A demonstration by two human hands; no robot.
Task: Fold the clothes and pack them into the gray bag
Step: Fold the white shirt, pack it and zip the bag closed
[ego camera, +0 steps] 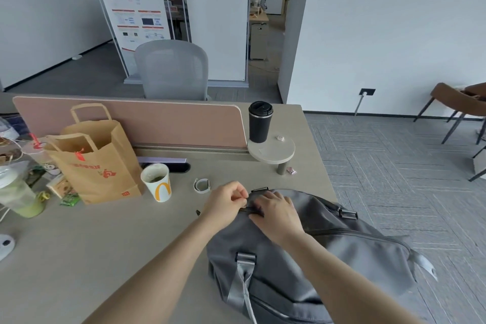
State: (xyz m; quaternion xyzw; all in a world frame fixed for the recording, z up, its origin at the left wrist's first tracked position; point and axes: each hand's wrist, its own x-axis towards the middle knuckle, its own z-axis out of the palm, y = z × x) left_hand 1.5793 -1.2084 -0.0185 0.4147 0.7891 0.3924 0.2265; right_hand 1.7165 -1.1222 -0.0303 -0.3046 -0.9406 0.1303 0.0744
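The gray bag (294,265) lies on the desk at the right, near the desk's right edge, its top zipper line running toward its far left end. My left hand (226,204) is at that far end with fingers curled, pinching something small at the zipper's end. My right hand (276,212) lies on top of the bag beside it, fingers pressing and gripping the fabric along the zipper. The zipper looks closed along the visible stretch. No clothes are in view.
A brown paper bag (97,163), a paper cup (157,183), drinks and snacks crowd the desk's left. A watch (202,185) lies just beyond my hands. A black tumbler (260,122) stands on a small round shelf by the pink divider (157,123). Carpeted floor lies right.
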